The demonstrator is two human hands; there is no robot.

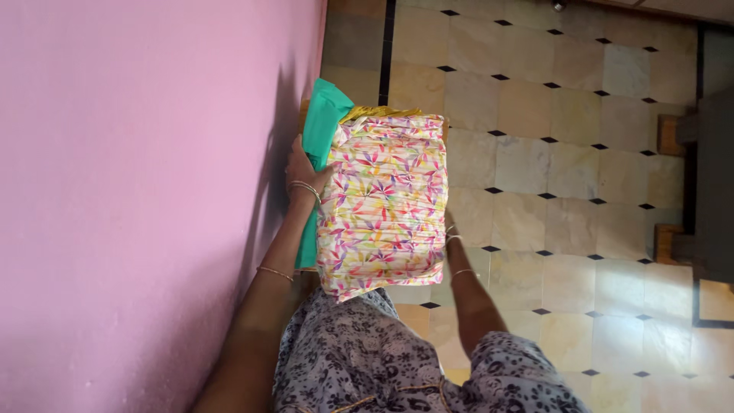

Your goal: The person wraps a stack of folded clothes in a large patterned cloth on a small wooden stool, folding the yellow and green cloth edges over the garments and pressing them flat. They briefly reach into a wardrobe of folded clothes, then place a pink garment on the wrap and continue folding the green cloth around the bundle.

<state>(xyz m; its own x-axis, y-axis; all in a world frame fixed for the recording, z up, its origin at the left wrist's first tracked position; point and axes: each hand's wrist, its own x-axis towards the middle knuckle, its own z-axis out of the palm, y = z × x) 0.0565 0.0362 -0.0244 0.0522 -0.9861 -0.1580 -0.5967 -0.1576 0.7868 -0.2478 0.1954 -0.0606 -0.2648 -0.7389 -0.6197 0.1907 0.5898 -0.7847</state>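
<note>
Your left hand (304,174) grips the side of a folded floral cloth (384,206), fingers curled onto a folded green cloth (321,130) beneath it. Your right hand (449,229) supports the opposite side, its fingers hidden, so I cannot tell their grip. The tiled floor (566,153) lies below.

Soft daylight fills the view, brightest on the tiled floor (581,153), whose pale tiles carry a mild sheen but no harsh glare. The pink wall (138,191) is evenly lit toward its upper part and dims toward the bottom edge. A dark shadow lies on it just beside the left hand (302,172) and forearm (light comes from the floor side). The folded floral cloth (386,206) is sharp; the picture's corners look slightly softer.
</note>
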